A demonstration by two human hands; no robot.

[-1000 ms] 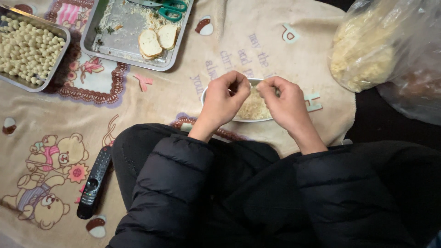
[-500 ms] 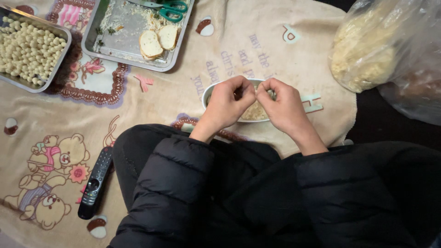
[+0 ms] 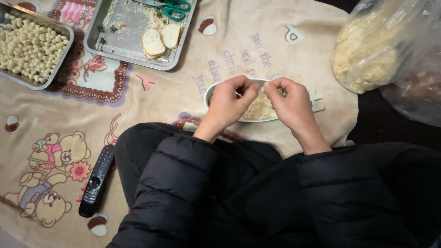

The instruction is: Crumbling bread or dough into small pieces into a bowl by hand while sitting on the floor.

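bowl (image 3: 210, 92): dull brushed metal
trays (image 3: 131, 50): matt steel, smeared
blanket (image 3: 151, 101): soft fleecy cloth, printed
bag (image 3: 390, 46): clear glossy plastic
remote control (image 3: 95, 181): black plastic
scissor handles (image 3: 177, 7): green plastic
jacket sleeves (image 3: 179, 183): smooth quilted fabric

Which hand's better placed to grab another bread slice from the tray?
Left, probably. The left hand sits on the bowl's tray side, nearer the bread slices up-left. The right hand would have to cross over it.

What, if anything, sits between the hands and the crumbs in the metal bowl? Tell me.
Nothing visible does. The left hand and right hand hover directly over the metal bowl, fingertips pinched together just above the crumbs. The tray of bread slices and the remote lie well aside.
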